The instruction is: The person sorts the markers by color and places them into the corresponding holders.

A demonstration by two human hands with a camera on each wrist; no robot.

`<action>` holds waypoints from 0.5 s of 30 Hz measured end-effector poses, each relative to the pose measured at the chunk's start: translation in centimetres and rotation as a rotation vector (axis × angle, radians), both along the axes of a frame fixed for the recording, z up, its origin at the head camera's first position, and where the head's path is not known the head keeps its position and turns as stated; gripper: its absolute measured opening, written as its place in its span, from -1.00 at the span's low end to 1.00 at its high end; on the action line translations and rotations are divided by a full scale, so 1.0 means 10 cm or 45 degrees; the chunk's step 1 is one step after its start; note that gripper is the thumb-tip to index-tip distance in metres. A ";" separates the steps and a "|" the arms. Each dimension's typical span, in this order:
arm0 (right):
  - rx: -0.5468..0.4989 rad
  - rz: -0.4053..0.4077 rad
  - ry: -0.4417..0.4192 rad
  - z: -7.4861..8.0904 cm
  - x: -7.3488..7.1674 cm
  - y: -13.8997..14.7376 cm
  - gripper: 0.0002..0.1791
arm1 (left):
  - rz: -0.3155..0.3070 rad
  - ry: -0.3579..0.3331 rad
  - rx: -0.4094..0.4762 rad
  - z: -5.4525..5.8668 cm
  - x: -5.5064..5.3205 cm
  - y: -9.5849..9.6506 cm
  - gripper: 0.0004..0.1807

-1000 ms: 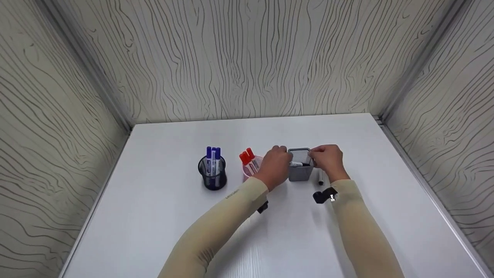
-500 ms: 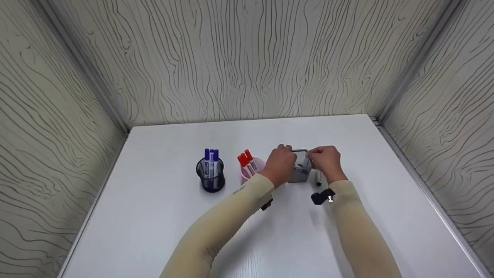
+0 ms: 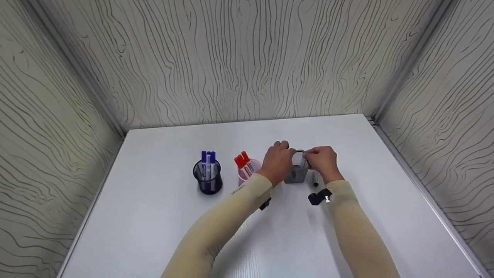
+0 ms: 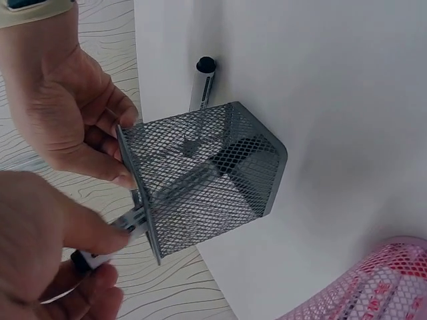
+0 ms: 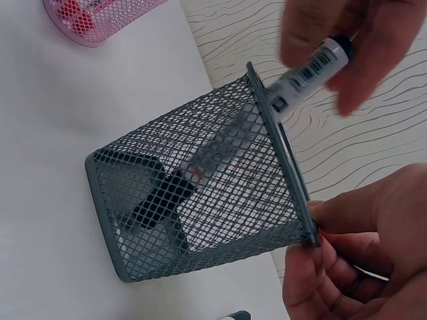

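Note:
A grey wire-mesh pen cup (image 3: 296,177) stands at the middle right of the table. My right hand (image 3: 323,163) pinches its rim between thumb and fingers on the right side. From the left, my left hand (image 3: 278,164) reaches over the opening. Between its thumb and fingers it holds a white marker (image 5: 307,77) by the end that sticks out of the cup. The marker slants down inside, and its black cap (image 5: 160,200) shows through the mesh near the bottom. Another white marker with a black cap (image 4: 203,83) lies on the table just right of the cup.
A pink mesh cup (image 3: 242,181) with red-capped markers (image 3: 243,160) stands close left of the left hand, partly behind it. Farther left, a black mesh cup (image 3: 210,189) holds blue-capped markers (image 3: 208,164). Patterned walls (image 3: 231,58) bound the table's back and sides.
The marker in my left hand has gone from lying across the cup's opening to slanting down inside it. My right hand keeps its grip on the rim.

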State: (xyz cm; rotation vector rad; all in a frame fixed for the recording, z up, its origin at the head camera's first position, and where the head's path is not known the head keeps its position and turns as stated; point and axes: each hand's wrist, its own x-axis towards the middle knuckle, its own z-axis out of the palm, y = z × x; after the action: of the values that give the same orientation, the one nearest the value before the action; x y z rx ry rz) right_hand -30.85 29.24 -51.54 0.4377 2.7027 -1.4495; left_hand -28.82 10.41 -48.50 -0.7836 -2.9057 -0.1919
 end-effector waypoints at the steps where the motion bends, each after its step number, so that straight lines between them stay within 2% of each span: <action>1: 0.000 0.002 -0.002 0.00 0.00 0.00 -0.63 | 0.024 0.010 0.059 0.00 0.00 -0.01 -0.59; 3: 0.004 0.004 0.002 0.00 0.00 0.00 -0.63 | 0.063 0.023 0.174 -0.01 0.00 -0.03 -0.55; 7: 0.002 -0.003 0.015 -0.01 0.00 -0.01 -0.64 | 0.108 -0.010 0.292 -0.02 0.01 -0.05 -0.61; 11: -0.001 -0.009 0.021 -0.01 0.01 -0.02 -0.65 | 0.162 -0.180 0.381 -0.03 0.02 -0.07 -0.67; 15: 0.007 -0.011 0.031 -0.01 0.01 -0.02 -0.65 | 0.276 -0.406 0.591 -0.07 0.02 -0.06 -0.71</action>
State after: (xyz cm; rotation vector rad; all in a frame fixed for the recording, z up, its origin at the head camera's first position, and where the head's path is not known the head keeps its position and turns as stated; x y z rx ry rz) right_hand -30.76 29.04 -51.69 0.4352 2.7274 -1.4592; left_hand -28.63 9.80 -49.15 -0.3856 -3.0046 -1.0034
